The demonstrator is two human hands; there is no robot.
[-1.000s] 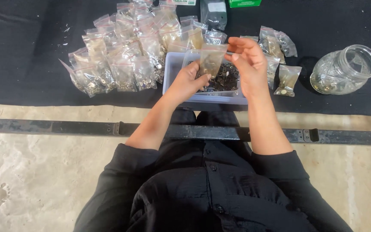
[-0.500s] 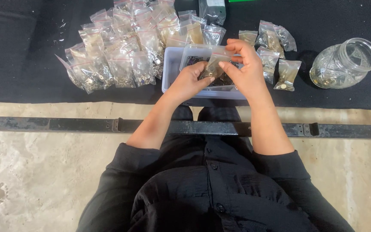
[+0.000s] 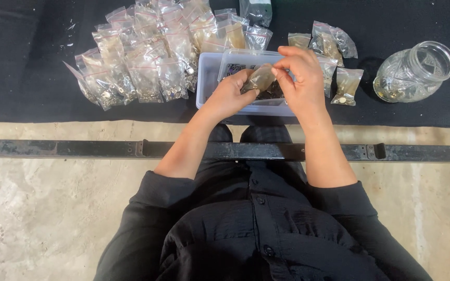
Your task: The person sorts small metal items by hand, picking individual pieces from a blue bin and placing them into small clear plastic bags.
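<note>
- Only 1 view: the head camera is looking steeply down from above the person's own chest.
- It is facing forward over the hands (image 3: 266,86) toward the black mat (image 3: 27,67), sitting close, with concrete floor (image 3: 37,208) filling the lower frame.

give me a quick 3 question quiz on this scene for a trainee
1. True or false: both hands hold one small clear bag over the tray.
2. Which thing lies on its side at the far right of the black mat?
A. a glass jar
B. a metal tin
C. a cardboard box
3. Fill in: the big pile of filled bags lies to the ____ of the tray.

Key
1. True: the left hand and right hand pinch it together.
2. A: the jar lies tipped, mouth to the right.
3. left
</note>
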